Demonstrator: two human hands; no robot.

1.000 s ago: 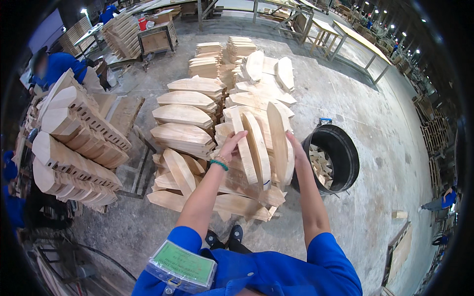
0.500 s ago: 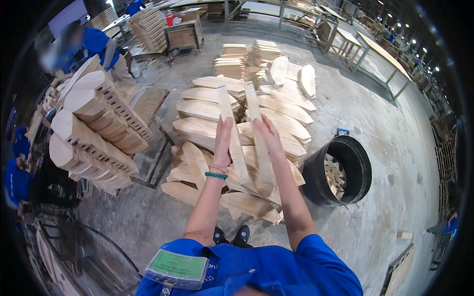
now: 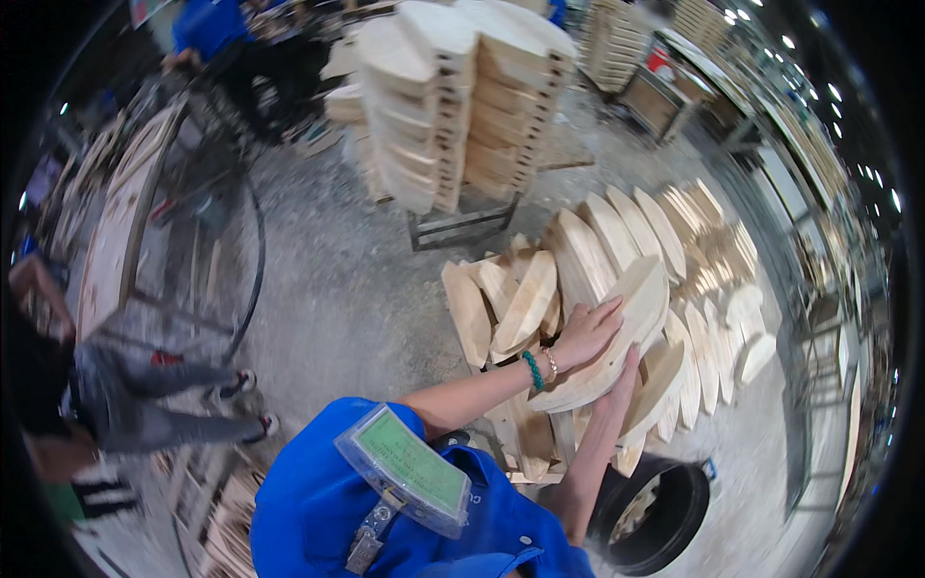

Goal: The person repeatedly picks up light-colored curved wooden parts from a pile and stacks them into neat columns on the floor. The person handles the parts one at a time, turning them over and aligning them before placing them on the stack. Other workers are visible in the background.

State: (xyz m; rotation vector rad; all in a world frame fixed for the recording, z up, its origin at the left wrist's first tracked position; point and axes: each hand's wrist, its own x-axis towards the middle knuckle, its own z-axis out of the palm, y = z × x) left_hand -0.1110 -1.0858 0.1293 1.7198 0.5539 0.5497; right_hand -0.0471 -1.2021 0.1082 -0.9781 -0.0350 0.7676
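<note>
Both my hands are on a pale wooden piece (image 3: pixel 631 318) with a curved outline, tilted in front of me over the stacks. My left hand (image 3: pixel 586 334), with beaded bracelets at the wrist, presses its fingers on the broad face. From below, my right hand (image 3: pixel 620 387) grips the lower edge; some of its fingers are hidden behind the wood. I cannot tell whether it is one board or two laid together. Similar curved wooden pieces (image 3: pixel 588 252) lie in rows just beyond, and several loose ones (image 3: pixel 525 308) lie in a pile left of my hands.
A black bin (image 3: pixel 686 520) with wood offcuts stands at the lower right. A tall stack of curved wooden parts with holes (image 3: pixel 400 91) rests on a metal stand (image 3: pixel 462 226) ahead. A person's legs (image 3: pixel 159 395) are at the left, near a bench (image 3: pixel 120 236) and a black hose (image 3: pixel 258 255).
The view has swung left. Before, my hands were apart, each with a long narrow-looking board held edge-up; now both hands are together on one broad-faced wooden piece.
</note>
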